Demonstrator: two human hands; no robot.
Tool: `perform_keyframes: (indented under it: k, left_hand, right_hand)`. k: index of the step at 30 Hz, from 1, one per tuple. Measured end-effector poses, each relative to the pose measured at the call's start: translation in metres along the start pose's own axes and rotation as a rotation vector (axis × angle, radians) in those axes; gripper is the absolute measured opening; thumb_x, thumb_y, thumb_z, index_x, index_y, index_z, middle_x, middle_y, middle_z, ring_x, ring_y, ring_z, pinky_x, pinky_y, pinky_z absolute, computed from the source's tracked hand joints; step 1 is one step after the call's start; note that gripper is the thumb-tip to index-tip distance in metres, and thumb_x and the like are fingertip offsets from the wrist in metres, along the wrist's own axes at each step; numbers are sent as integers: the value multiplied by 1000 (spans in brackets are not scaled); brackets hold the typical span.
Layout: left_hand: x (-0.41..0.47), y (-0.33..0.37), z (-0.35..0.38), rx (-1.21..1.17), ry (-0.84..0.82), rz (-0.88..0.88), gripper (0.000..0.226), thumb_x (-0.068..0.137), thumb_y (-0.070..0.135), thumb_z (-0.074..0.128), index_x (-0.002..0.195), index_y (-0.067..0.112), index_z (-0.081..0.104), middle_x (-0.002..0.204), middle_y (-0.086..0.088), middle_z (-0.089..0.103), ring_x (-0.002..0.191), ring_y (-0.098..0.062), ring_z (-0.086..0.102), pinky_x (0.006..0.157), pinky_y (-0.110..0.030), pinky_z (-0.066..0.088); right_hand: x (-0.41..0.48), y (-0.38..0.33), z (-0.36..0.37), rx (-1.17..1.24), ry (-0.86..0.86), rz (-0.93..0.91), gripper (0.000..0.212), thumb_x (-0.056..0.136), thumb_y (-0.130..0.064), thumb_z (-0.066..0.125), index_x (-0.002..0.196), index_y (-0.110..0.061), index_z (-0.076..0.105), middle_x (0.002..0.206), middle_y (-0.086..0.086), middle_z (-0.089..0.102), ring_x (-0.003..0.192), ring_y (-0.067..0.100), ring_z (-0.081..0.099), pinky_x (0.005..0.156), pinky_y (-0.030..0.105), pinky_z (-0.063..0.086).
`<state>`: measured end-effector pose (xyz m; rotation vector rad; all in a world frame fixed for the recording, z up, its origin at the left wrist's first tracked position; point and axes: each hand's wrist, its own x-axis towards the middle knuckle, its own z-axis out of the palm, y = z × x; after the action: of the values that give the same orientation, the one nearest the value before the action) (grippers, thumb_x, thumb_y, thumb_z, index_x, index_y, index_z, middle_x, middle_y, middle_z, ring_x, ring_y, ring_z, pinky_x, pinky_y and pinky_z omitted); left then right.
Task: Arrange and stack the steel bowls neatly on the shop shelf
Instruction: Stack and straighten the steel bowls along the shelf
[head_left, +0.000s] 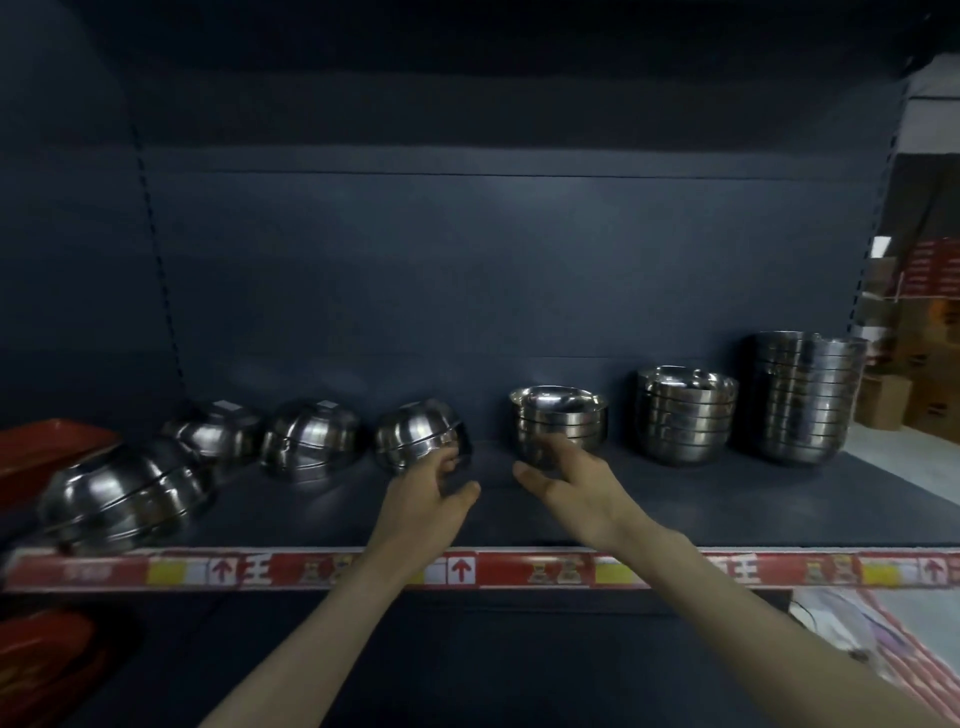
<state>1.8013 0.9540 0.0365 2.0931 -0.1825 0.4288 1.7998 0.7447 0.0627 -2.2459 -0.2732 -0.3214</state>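
**Both hands at the mid-shelf bowls**

Left hand (434, 483) has bent fingertips on the lower rim of the tipped bowl stack (418, 434), thumb spread off it; w/ the blur, can't tell if it grips or only touches. Right hand (566, 478) is open, fingers stretched out to touch the lower front of the short upright stack (558, 421), thumb splayed left; hands are near each other, not touching; both forearms cross the price strip (519, 569).

Writing: strip is red w/ red up-arrows in white boxes, yellow patches, and the char. "王" legible twice; rest of the print too blurred to read; small white stickers on the bases of the back-left stack (213, 428) and mid-left stack (309, 439), text unreadable.

Hard to see: bowls per stack can't be counted, rims merge in glare; far-left stack (130, 499) is smeared, leaning by the shelf's front edge; red tray (47, 447) cut off at left; cartons (893, 400) past the shelf's right end, partly out of frame.

Count: 7 bowl groups on the shelf (675, 509); 4 mouth-down or tilted on the left, 3 upright on the right, taller going right: short, medium stack (685, 415), tall stack (802, 397); 1 red tray on this shelf.
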Motion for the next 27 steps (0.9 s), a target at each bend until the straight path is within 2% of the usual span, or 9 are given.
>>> perform_keyframes:
  k: [2,4,11,13,16,19,22,25,27]
  left_hand:
    - [-11,-9,-16,38,28,-8,45,99,29,73,142,23,63,125,14,67,124,-8,60,103,-26,44]
    - [-20,-21,-37,66,63,-27,50,98,30,74,146,22,61,134,9,67,131,-12,59,108,-27,42]
    - [-50,-60,-122,136,208,-133,52,99,28,75,147,18,61,135,2,69,129,-17,62,99,-21,39]
    - [-55,-72,-145,123,247,-168,52,99,27,75,148,17,60,136,2,69,126,-13,62,98,-21,40]
    - [-62,-85,-175,102,317,-193,51,99,24,75,147,17,61,137,1,69,126,-14,63,98,-23,44]
    - [-69,-95,-199,113,384,-226,43,99,21,74,141,19,65,122,7,71,111,-10,65,90,-23,49]
    - [-73,-110,-218,148,444,-232,29,98,17,72,125,29,67,107,20,66,98,2,63,78,-16,48]
    - [-77,-119,-231,175,500,-247,35,99,22,72,132,29,63,116,14,57,103,-2,59,89,-27,49]
    - [-77,-125,-239,196,520,-275,47,97,27,74,142,24,61,123,11,52,126,-16,53,107,-38,45]
  right_hand:
    - [-3,-11,15,-11,-36,-47,58,103,-44,64,154,-21,49,154,0,56,144,21,50,117,34,39]
    - [-4,-23,33,-19,-58,-91,55,103,-42,64,153,-21,50,152,-1,57,143,20,50,111,30,38]
    - [2,-78,108,34,-142,-214,53,103,-42,64,151,-22,53,149,-1,60,140,20,53,117,39,42]
    - [4,-94,131,40,-172,-243,56,104,-40,64,154,-19,49,155,-1,55,144,19,48,119,32,37]
    - [11,-114,161,40,-222,-287,57,105,-38,63,156,-19,46,158,-1,49,141,14,47,106,19,30]
    - [19,-128,188,54,-277,-314,55,105,-39,63,155,-21,47,152,-5,51,127,7,49,99,15,29]
    - [28,-135,213,83,-317,-336,55,104,-38,66,153,-22,48,150,-8,52,142,10,46,106,18,30]
    - [36,-138,234,92,-356,-345,62,102,-39,69,156,-21,45,157,-4,51,144,13,45,110,22,31]
    - [42,-138,247,92,-369,-349,61,102,-36,70,155,-21,45,156,-3,50,144,13,45,110,22,31]
